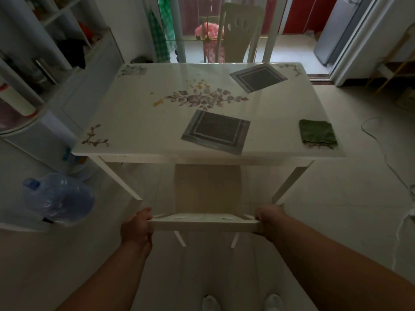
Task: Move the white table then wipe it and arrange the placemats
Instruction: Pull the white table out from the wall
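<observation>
The white table (139, 122) with a purple flower print stands ahead of me. Orange-yellow crumbs and smears (197, 85) lie near its middle. Two grey placemats lie askew on it: one near the front (215, 131), one at the back right (258, 77). A folded green cloth (317, 134) rests at the front right corner. A white chair (205, 225) is tucked under the table's near side. My left hand (135, 227) grips the left end of the chair's top rail and my right hand (267, 218) grips the right end.
A blue water bottle (58, 198) lies on the floor at the left beside white shelves (74, 70). Another chair (241, 30) stands behind the table by the glass door. A cable (381, 153) runs over the floor at the right.
</observation>
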